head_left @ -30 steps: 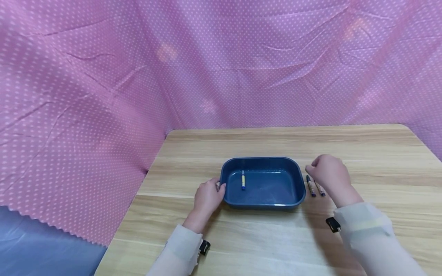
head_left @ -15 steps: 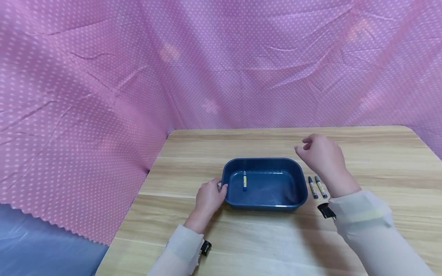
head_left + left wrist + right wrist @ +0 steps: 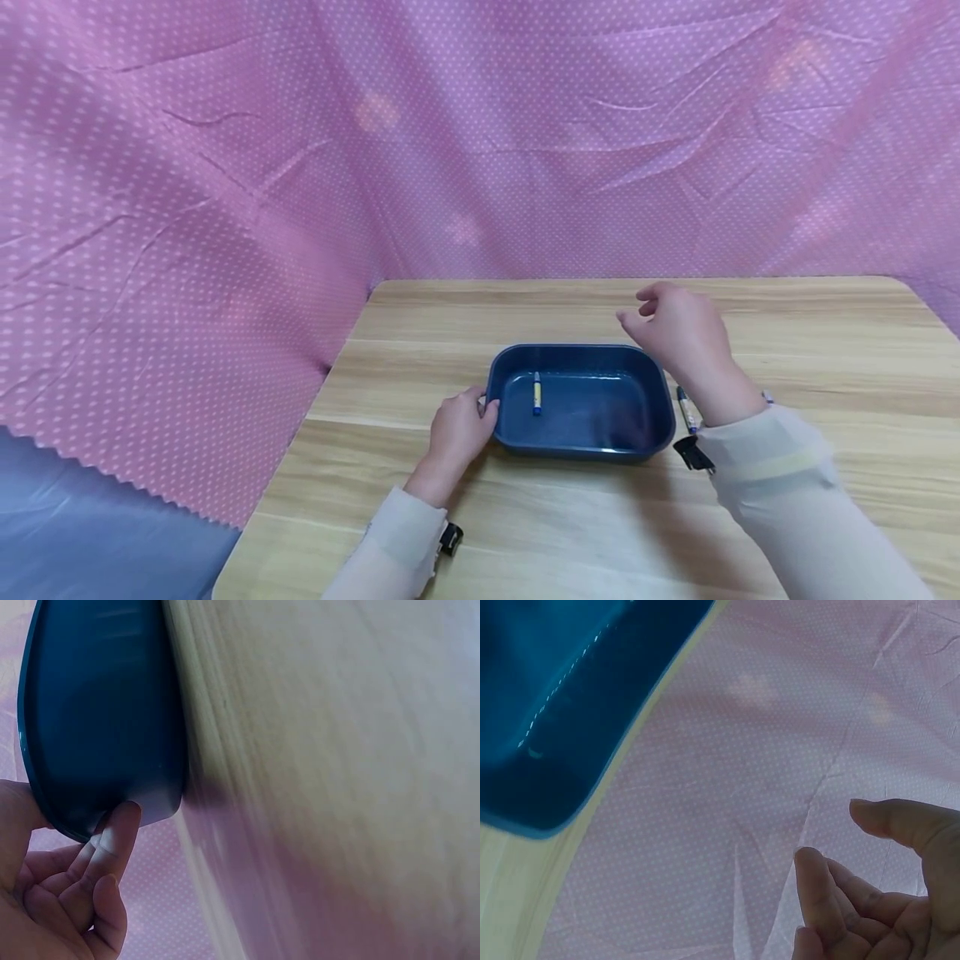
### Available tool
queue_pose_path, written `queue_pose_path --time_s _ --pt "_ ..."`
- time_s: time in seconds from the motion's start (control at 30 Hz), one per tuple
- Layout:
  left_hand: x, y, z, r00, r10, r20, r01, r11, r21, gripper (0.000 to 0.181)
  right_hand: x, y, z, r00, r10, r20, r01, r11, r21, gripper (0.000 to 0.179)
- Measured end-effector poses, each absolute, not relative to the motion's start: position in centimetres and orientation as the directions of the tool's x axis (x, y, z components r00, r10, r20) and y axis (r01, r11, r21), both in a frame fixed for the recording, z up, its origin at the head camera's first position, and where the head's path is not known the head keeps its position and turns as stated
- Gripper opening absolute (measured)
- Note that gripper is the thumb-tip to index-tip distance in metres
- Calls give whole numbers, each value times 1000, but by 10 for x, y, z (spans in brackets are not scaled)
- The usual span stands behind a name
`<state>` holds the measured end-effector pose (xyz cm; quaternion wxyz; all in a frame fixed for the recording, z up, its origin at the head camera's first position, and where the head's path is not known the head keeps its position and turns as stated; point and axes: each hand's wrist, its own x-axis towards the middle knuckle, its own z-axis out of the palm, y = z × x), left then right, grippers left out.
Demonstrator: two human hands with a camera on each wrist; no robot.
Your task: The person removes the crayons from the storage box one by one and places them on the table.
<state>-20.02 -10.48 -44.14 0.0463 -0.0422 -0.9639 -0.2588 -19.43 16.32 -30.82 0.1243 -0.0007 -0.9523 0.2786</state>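
My left hand [image 3: 459, 429] grips the left end of a dark blue rectangular basin [image 3: 585, 454], its thumb on the rim and its fingers against the outer wall in the left wrist view. Inside the basin lies a crayon [image 3: 537, 393] with a yellow wrapper and blue ends. Above the basin's far right corner, my right hand [image 3: 684, 333] is raised. In the right wrist view, its thumb [image 3: 900, 823] and bent fingers stand apart, with nothing between them. Another crayon [image 3: 687, 410] lies on the table right of the basin, partly behind the right forearm.
The light wood table [image 3: 420, 333] stands against a pink dotted cloth [image 3: 480, 150] at the back and left. A small pale tip [image 3: 767, 397] shows beside the right cuff; its kind is unclear. Black clips sit at both cuffs.
My right hand has risen from beside the crayons and moved left and away toward the basin's far right corner. Its forearm now covers one crayon. My left hand keeps its grip.
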Motion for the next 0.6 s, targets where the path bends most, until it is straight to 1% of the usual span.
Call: queue_pose_path --time_s 0.23,0.6 --pt "-200 -105 -440 -993 63 101 107 851 514 34 -199 145 -315 -967 46 251 -102 832 -546 44" --pt "-202 -104 -439 -996 53 68 81 849 522 35 -204 123 -331 -986 7 165 -90 815 -572 49"
